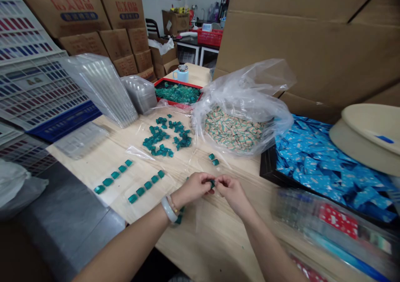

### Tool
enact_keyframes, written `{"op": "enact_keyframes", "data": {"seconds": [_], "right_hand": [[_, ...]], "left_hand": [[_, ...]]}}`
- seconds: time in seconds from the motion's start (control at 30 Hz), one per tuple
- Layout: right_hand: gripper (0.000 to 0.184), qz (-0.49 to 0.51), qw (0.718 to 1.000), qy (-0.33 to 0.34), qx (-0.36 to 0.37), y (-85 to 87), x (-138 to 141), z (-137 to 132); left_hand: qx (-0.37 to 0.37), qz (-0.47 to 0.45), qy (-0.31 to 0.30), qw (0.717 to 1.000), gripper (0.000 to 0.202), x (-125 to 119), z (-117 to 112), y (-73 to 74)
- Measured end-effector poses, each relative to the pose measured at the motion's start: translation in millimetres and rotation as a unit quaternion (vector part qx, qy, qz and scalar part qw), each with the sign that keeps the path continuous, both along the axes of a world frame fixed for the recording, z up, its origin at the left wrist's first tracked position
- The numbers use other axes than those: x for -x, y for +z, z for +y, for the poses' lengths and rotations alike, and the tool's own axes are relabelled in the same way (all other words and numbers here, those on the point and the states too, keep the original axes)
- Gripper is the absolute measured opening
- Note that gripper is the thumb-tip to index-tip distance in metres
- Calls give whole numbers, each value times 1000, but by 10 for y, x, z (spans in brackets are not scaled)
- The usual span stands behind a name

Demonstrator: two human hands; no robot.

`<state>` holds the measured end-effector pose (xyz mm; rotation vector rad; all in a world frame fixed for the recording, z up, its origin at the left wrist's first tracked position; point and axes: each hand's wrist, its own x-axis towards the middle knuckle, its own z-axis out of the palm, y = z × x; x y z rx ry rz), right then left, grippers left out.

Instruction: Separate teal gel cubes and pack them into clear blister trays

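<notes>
Above the front part of the wooden table, my left hand pinches a small dark green square piece. My right hand meets it from the other side, thumb and fingers closed at the piece's edge. Two similar green pieces lie just beyond my hands. To the left, green pieces sit in two slanting rows, an outer row and an inner row. Partly under my left wrist are more green pieces. A loose heap of green pieces lies farther back on clear plastic.
An open plastic bag of small patterned packets stands behind my hands. At right are a black tray of blue sachets and stacked cream lids. Clear plastic trays and a red-rimmed tray of green pieces stand at back left.
</notes>
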<state>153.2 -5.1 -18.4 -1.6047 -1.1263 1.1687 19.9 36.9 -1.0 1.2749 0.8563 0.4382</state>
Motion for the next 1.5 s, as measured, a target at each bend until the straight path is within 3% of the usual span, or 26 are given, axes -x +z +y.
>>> {"op": "enact_keyframes", "data": {"seconds": [0.1,0.17,0.3,0.47,0.6,0.67,0.73,0.8,0.87,0.93,1.0,1.07,1.17,1.3,1.4,1.47,1.5], "right_hand": [[16,43,999,-18,-19,1,30,-51],[14,41,996,-33,-71,-6,51,-112],[18,16,990,9,-140,-44,44,-219],[13,0,990,-3,-141,-59,-2,-188],[15,5,990,24,-138,-70,-23,-132],[14,-36,990,6,-139,-76,-81,-90],[15,-135,981,-17,-141,-69,-181,-11],[15,-270,954,-18,-131,-55,-285,112],[14,-380,920,24,-92,-56,-344,254],[15,-441,894,70,-41,-92,-339,377],[16,-475,875,88,-5,-162,-298,451],[17,-496,865,83,2,-247,-274,466],[17,-494,866,72,-12,-333,-314,408],[29,-467,881,18,-76,-226,-307,310],[35,-376,912,-1,-164,-35,-68,337],[29,-278,937,49,-205,46,152,408],[27,-231,946,70,-215,57,250,447]], "left_hand": [[-111,51,38,992,20,27,-14,11],[-67,45,56,995,16,28,-21,-20],[104,-19,108,989,12,-20,-40,-130],[88,-20,114,989,17,-123,-66,-149],[124,-26,60,990,25,-147,-45,-111],[78,9,10,997,24,-87,44,-93],[-57,85,-6,995,23,55,222,-69],[-240,212,34,947,23,271,466,-47],[-370,371,85,848,23,508,709,-53],[-407,492,83,765,25,701,882,-102],[-406,536,57,738,26,817,964,-183],[-409,518,44,750,25,867,989,-264],[-411,437,67,797,28,907,1013,-329],[-363,292,144,873,29,941,1019,-293],[-206,171,163,950,30,839,884,-193],[-64,59,119,989,29,708,727,-107],[-1,3,97,995,30,640,643,-66]]}}
